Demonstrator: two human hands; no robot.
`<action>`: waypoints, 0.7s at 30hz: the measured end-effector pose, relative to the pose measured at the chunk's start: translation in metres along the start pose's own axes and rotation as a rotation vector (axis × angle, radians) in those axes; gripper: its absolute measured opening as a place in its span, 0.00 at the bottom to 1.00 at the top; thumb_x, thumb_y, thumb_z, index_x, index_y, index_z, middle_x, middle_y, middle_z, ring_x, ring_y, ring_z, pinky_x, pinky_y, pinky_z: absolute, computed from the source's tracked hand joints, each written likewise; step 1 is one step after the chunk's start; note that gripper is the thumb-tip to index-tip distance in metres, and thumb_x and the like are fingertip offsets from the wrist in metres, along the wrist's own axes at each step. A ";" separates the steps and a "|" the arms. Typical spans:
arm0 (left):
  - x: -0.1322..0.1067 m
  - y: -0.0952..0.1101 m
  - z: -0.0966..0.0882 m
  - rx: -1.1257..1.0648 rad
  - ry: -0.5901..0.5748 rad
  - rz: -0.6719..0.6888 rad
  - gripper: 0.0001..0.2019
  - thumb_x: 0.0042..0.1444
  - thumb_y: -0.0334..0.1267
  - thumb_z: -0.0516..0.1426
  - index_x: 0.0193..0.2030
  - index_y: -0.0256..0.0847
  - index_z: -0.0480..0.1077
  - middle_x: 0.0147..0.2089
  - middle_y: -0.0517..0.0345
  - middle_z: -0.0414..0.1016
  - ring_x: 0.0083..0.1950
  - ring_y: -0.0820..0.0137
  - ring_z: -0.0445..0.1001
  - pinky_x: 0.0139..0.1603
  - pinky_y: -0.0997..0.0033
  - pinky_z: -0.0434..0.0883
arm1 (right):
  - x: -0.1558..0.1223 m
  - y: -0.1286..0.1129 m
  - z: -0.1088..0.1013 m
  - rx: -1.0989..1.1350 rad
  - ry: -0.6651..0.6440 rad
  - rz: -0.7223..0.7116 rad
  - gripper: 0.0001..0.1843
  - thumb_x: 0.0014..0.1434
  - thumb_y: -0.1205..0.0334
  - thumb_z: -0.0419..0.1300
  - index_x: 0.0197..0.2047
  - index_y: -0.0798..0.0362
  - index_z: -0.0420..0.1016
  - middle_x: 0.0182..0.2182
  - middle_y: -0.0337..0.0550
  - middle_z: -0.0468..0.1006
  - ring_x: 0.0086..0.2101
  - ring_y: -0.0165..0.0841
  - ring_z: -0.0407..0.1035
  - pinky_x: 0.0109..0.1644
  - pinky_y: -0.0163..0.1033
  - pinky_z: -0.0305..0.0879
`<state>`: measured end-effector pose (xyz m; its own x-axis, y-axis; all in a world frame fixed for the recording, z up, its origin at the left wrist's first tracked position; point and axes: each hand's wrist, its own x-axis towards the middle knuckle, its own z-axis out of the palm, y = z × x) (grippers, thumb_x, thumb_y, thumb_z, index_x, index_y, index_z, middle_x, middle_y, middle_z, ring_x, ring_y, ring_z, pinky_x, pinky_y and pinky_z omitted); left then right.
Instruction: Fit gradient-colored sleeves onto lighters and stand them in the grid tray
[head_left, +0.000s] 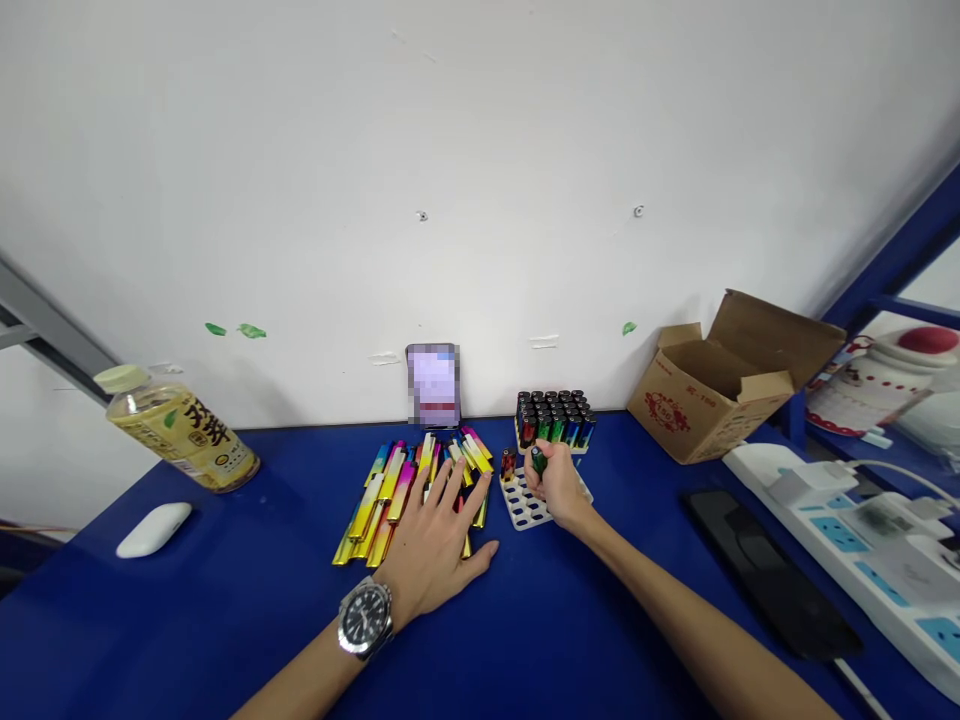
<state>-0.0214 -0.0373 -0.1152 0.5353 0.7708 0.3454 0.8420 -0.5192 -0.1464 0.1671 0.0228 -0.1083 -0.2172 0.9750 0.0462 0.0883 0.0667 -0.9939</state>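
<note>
My left hand [439, 540], with a watch [365, 617] on its wrist, lies palm down with fingers spread. Its fingertips rest over a pile of slim, shiny sticks [371, 505] in yellow, pink and blue. Held upright in my closed right hand [559, 487] is a dark green battery [538, 460], its lower part hidden by the fingers. That hand is over a white tray with holes [525, 510]. A red battery [508, 464] stands at the tray's back left corner. Just behind, a second holder is packed with upright red, green and blue batteries [555, 420].
A phone [433, 385] leans against the wall. To the left are a drink bottle [180, 430] and a white earbud case [154, 530]. An open cardboard box [697, 400], a dark phone [765, 570] and a power strip [847, 550] with plugs occupy the right side.
</note>
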 end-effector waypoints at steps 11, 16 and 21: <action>0.000 0.000 -0.001 -0.041 0.010 0.001 0.30 0.59 0.51 0.49 0.66 0.42 0.56 0.64 0.42 0.62 0.65 0.52 0.59 0.63 0.48 0.53 | -0.004 0.003 0.003 0.148 0.112 -0.068 0.25 0.64 0.46 0.38 0.24 0.51 0.61 0.10 0.31 0.55 0.12 0.27 0.50 0.17 0.32 0.47; -0.001 0.002 0.000 -0.060 0.025 -0.024 0.28 0.59 0.52 0.48 0.62 0.39 0.61 0.64 0.42 0.63 0.65 0.53 0.60 0.63 0.48 0.55 | -0.013 0.000 -0.003 -0.190 0.197 -0.444 0.17 0.64 0.48 0.47 0.36 0.52 0.66 0.27 0.41 0.72 0.29 0.33 0.66 0.34 0.37 0.63; -0.002 0.001 -0.001 -0.054 0.079 0.030 0.24 0.60 0.49 0.49 0.57 0.37 0.67 0.63 0.40 0.64 0.65 0.53 0.60 0.62 0.47 0.57 | -0.017 0.000 -0.010 -0.394 0.209 -0.521 0.12 0.62 0.56 0.52 0.36 0.53 0.72 0.27 0.41 0.73 0.26 0.32 0.66 0.31 0.36 0.62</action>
<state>-0.0218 -0.0393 -0.1146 0.5515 0.7243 0.4139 0.8198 -0.5623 -0.1083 0.1802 0.0087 -0.1079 -0.1383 0.8123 0.5665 0.3790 0.5719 -0.7275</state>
